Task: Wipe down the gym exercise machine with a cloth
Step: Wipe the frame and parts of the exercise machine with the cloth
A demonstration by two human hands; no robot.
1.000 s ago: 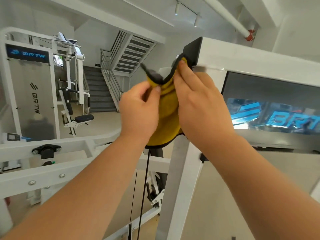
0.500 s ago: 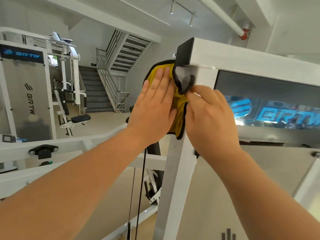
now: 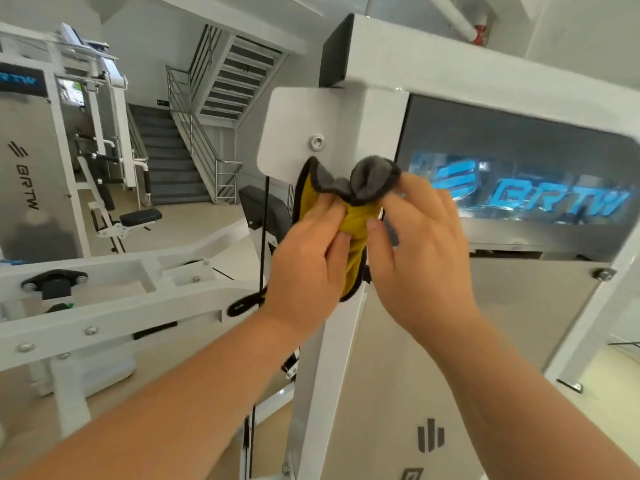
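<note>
Your left hand (image 3: 304,258) and right hand (image 3: 419,251) each pinched the yellow cloth (image 3: 356,223), bunched against the white post (image 3: 325,358) just under the lower edge of the bolted plate (image 3: 294,126), with open floor (image 3: 207,216) to its left.

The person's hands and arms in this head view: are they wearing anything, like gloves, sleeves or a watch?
No. Both the left hand and right hand are bare, without gloves or rings on the fingers that show. The left forearm and right forearm are uncovered as far as the picture reaches: no sleeve, watch or bracelet shows.
</note>
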